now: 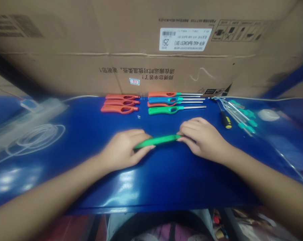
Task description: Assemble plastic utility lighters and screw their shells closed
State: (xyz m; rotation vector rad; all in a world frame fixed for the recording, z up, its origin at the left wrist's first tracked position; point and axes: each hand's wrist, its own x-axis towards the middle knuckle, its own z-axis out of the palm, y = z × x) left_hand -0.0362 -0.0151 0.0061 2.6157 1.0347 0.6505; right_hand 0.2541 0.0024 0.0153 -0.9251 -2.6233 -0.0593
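Both hands hold a green plastic lighter handle [158, 141] just above the blue table [166, 177]. My left hand [123, 149] is closed round its left end. My right hand [201, 137] pinches its right end with curled fingers. Behind them lie three orange handle shells [120, 102] in a stack of rows. To their right lie several assembled long lighters [174, 101] in orange, blue and green, with metal tubes pointing right.
A large cardboard box [151, 50] stands along the back of the table. A yellow-handled screwdriver [225, 118] and a bundle of metal tubes with teal ends [240, 115] lie at the right. A coil of white tubing [38, 137] lies at the left.
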